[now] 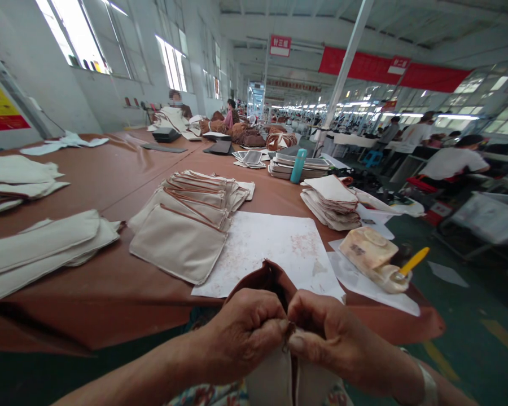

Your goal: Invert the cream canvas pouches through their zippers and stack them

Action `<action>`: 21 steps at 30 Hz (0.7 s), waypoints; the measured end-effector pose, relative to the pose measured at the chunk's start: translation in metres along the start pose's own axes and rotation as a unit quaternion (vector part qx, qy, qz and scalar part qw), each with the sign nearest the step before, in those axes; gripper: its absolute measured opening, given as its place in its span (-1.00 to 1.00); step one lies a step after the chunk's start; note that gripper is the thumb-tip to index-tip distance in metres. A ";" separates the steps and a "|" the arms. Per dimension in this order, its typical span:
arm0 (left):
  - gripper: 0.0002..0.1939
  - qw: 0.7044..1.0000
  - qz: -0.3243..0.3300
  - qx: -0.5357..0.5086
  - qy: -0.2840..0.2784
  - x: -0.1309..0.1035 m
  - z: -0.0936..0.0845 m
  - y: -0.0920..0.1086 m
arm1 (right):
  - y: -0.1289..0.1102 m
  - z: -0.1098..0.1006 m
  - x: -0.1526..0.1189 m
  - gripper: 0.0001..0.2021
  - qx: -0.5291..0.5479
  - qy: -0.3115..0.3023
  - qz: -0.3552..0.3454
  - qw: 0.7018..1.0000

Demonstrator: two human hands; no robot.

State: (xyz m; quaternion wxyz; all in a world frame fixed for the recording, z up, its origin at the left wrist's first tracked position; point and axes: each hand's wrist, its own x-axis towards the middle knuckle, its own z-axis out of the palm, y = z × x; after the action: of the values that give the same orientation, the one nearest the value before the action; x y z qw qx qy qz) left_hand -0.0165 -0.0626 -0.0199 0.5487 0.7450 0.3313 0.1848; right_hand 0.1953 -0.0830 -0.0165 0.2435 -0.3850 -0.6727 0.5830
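Workpiece Pinched in Both Hands at the Near Table Edge

At the far left of the brown table (118, 169), loose cream panels (42, 248) lie flat, their long sides slanting away from you toward the right. Next along, a fanned pile of cream pouches (180, 239) with brown edging rests partly over the left edge of a white sheet (275, 242).

Your left hand (248, 324) is closed, thumb and bent fingers pinching the left edge of the cream-and-brown piece (268, 375). This piece is at the centre, in front of you, at the near edge of the table. Its long axis runs away from your body, roughly square to that edge: the brown end points forward over the view of the sheet, and the cream end points back to your lap. A dark slit follows the same line through the cream part. You cannot tell whether the brown end touches the table.

Your right hand (330, 332) is likewise closed, pinching the opposite edge; the two thumbs nearly meet.

Farther right, a teal bottle (298, 166) stands nearly upright near a stack of cream pieces (330, 203). Beyond these, a stained plastic container (370, 251) holds a yellow-handled brush (414, 262), handle tilted up and right.
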 end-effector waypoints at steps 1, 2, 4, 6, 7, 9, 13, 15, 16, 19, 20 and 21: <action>-0.74 1.000 0.000 0.008 0.001 0.000 0.000 0.001 | 0.002 0.000 0.000 -0.71 0.009 -0.002 0.005 1.000; -0.74 1.000 -0.001 0.015 0.000 -0.001 -0.001 0.001 | 0.004 0.000 0.000 -0.71 0.019 -0.006 0.011 1.000; -0.75 1.000 -0.004 0.018 -0.001 -0.002 -0.002 0.002 | 0.009 0.001 0.002 -0.71 0.052 -0.008 0.023 0.998; -0.78 1.000 -0.012 -0.009 -0.005 -0.002 -0.003 0.002 | 0.014 0.003 0.003 -0.72 0.090 0.005 0.032 0.995; -0.80 0.999 -0.017 -0.032 -0.008 -0.002 -0.003 0.002 | 0.015 0.004 0.004 -0.73 0.108 0.016 0.036 0.993; -0.81 0.997 -0.031 -0.071 -0.011 0.000 -0.003 0.000 | 0.017 0.006 0.006 -0.78 0.131 0.039 0.047 0.989; -0.83 0.993 -0.089 -0.074 0.008 0.004 0.002 -0.006 | 0.015 0.010 0.007 -0.87 0.101 0.089 0.060 0.989; -0.84 0.991 -0.119 -0.057 0.018 0.006 0.004 -0.007 | 0.014 0.012 0.007 -0.89 0.058 0.115 0.055 0.990; -0.83 0.991 -0.127 -0.046 0.023 0.007 0.005 -0.006 | 0.015 0.013 0.007 -0.89 0.036 0.126 0.052 0.990; -0.80 0.992 -0.124 -0.012 0.036 0.008 0.008 -0.005 | 0.017 0.017 0.007 -0.90 -0.031 0.153 0.017 0.988; -0.80 0.992 -0.118 -0.006 0.036 0.007 0.008 -0.004 | 0.018 0.018 0.006 -0.90 -0.057 0.161 -0.014 0.985; -0.81 0.993 -0.113 -0.005 0.031 0.007 0.008 -0.004 | 0.020 0.018 0.005 -0.90 -0.088 0.165 -0.061 0.980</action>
State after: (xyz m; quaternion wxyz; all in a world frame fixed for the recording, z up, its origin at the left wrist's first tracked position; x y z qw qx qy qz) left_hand -0.0079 -0.0629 -0.0269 0.5591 0.6940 0.4293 0.1463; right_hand 0.1825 -0.0892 -0.0401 0.3514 -0.4544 -0.6938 0.4344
